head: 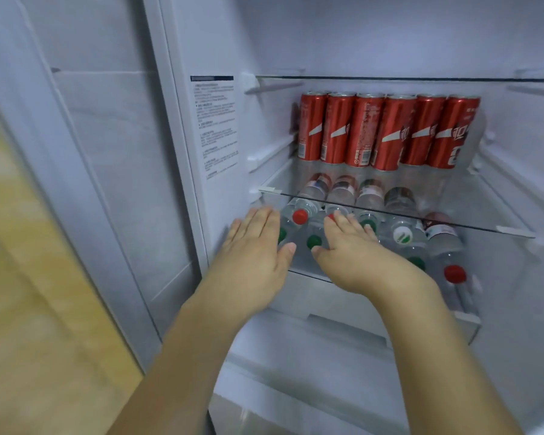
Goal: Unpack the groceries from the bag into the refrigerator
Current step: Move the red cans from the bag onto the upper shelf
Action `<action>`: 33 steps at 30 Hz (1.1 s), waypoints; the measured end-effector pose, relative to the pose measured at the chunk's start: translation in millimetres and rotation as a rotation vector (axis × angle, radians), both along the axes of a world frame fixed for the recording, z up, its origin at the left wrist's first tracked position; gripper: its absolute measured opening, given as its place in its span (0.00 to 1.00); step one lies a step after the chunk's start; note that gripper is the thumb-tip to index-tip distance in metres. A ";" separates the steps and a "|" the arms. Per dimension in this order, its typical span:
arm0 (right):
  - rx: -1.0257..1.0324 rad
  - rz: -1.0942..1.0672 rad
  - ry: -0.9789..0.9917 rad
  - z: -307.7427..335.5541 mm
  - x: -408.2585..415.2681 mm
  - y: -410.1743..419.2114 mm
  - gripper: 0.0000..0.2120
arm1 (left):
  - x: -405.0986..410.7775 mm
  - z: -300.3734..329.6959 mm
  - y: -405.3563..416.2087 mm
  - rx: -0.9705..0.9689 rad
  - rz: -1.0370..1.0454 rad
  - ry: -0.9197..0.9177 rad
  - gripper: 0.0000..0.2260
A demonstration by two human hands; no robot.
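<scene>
The refrigerator stands open in front of me. Several clear water bottles (402,237) with red and green caps lie on their sides, stacked on the lower shelf under a glass shelf (471,227). My left hand (258,246) lies flat with straight fingers against the left end of the bottle stack. My right hand (349,249) rests with straight fingers on the bottles in the middle, beside a green-capped bottle (314,241). Several red soda cans (387,130) stand in a row at the back of the glass shelf. The bag is out of view.
The fridge door (107,152) hangs open on the left, its inner panel bare. A printed label (215,127) is stuck on the left inner wall. A second glass shelf (421,79) sits above the cans. A white drawer front (327,340) lies below the bottles.
</scene>
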State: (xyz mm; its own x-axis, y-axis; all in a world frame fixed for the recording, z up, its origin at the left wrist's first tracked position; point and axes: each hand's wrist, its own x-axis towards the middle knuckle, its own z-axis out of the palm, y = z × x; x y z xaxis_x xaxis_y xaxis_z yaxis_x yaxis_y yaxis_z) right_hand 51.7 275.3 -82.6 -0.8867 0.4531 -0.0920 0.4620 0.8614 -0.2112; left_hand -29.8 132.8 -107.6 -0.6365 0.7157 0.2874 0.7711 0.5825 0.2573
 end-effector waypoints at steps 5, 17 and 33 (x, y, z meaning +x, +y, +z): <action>-0.037 0.120 -0.002 1.4 -1.4 -28.5 0.29 | 13.9 0.1 -45.4 0.017 0.102 0.004 0.28; -0.043 0.447 0.005 11.7 -7.8 -144.3 0.30 | 63.3 20.0 -177.5 0.036 0.380 0.022 0.28; -0.029 0.870 -0.029 10.9 -9.5 -278.4 0.32 | 138.9 29.0 -294.5 -0.122 0.808 -0.004 0.28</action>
State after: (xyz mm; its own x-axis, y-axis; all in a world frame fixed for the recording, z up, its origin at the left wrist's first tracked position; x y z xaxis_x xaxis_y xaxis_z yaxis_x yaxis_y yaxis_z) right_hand 42.2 -3.1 -71.7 -0.9141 -0.3871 -0.1210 -0.3521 0.9055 -0.2368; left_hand 109.1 -161.7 -78.6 -0.9703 0.0615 0.2339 0.1004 0.9823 0.1583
